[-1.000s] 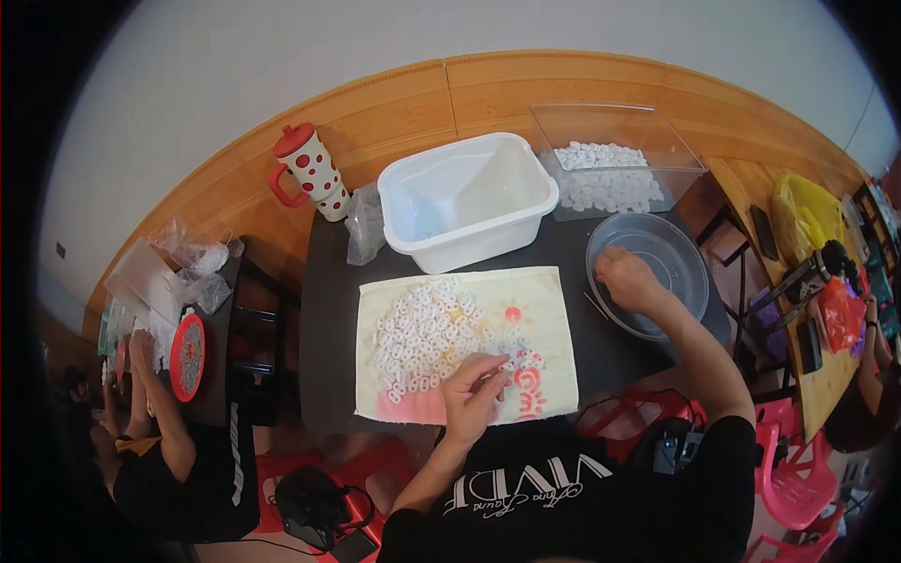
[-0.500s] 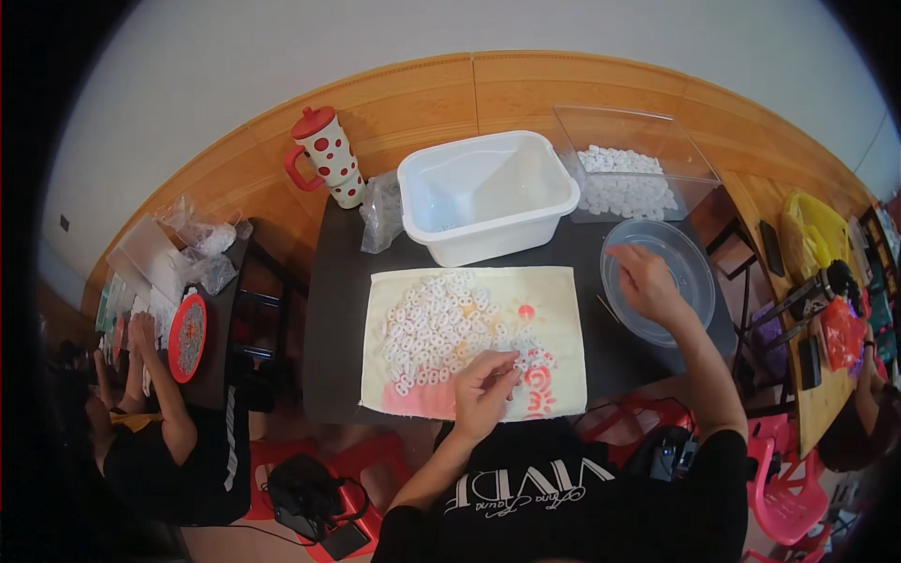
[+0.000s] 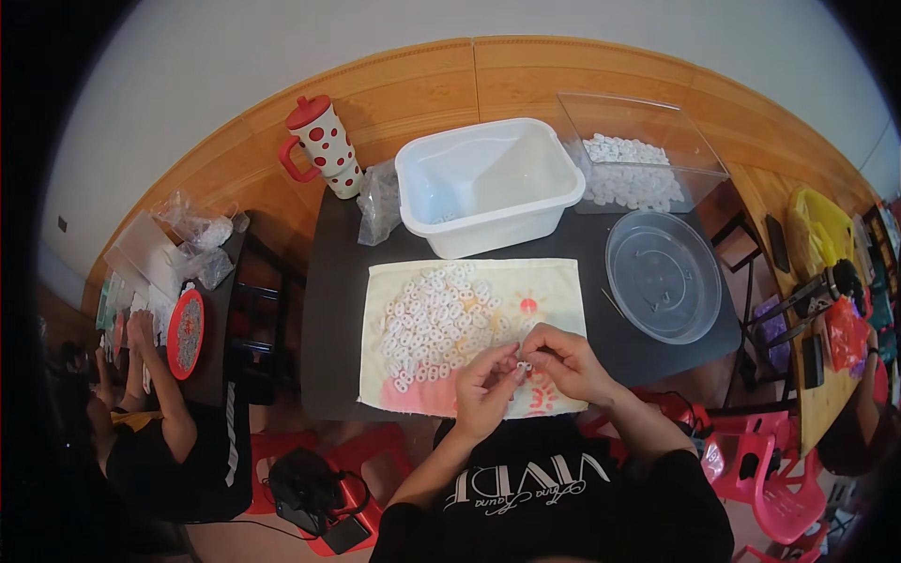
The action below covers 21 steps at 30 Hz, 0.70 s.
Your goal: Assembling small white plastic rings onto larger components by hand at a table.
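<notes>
My left hand [image 3: 486, 387] and my right hand [image 3: 561, 359] meet over the near edge of a pale printed cloth [image 3: 554, 284] on a dark table [image 3: 328, 310]. Their fingertips pinch a small white ring-shaped piece [image 3: 521, 361] between them. A heap of several similar white pieces [image 3: 434, 322] lies on the cloth just left of my hands.
A white plastic tub [image 3: 488, 183] stands behind the cloth, a clear box holding white pieces [image 3: 638, 159] at the back right, a round clear lid [image 3: 663, 275] to the right. A red-dotted jug [image 3: 324, 145] is at the back left. Another person [image 3: 160, 413] sits at the left.
My right hand came back from the round clear lid to the cloth and joined my left hand, which lifted from the pile with a small white piece.
</notes>
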{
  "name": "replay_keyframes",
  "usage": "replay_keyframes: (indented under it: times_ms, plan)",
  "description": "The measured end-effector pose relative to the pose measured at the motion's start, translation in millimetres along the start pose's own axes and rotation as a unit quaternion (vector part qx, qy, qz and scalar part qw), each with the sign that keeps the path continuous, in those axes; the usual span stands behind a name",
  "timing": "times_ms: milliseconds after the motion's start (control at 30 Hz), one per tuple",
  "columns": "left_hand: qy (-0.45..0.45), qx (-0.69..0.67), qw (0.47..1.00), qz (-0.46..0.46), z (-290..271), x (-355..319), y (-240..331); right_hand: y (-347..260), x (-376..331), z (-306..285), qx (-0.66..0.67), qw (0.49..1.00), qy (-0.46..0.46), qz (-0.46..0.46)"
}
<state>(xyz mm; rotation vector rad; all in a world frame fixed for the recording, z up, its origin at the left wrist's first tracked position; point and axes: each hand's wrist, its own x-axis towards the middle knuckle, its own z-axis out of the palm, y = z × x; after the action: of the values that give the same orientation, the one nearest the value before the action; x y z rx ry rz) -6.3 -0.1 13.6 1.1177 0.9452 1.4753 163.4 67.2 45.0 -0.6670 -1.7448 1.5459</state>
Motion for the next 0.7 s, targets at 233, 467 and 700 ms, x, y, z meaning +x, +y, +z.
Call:
replay_keyframes:
  times_ms: [233,467,700]
  plan:
    - [-0.005,-0.006,1.000,-0.001,-0.9,-0.1,-0.7,-2.8,-0.1,-3.2,-0.031,0.999,-0.017,-0.002]
    - [0.002,0.019,1.000,0.019,-0.3,-2.7,-4.7,-4.7,6.0,-9.1,-0.218,0.971,-0.064,-0.079]
    - [0.008,0.015,0.999,0.029,-0.3,-2.3,-6.4,-1.0,5.1,-7.6,-0.185,0.978,-0.064,-0.066]
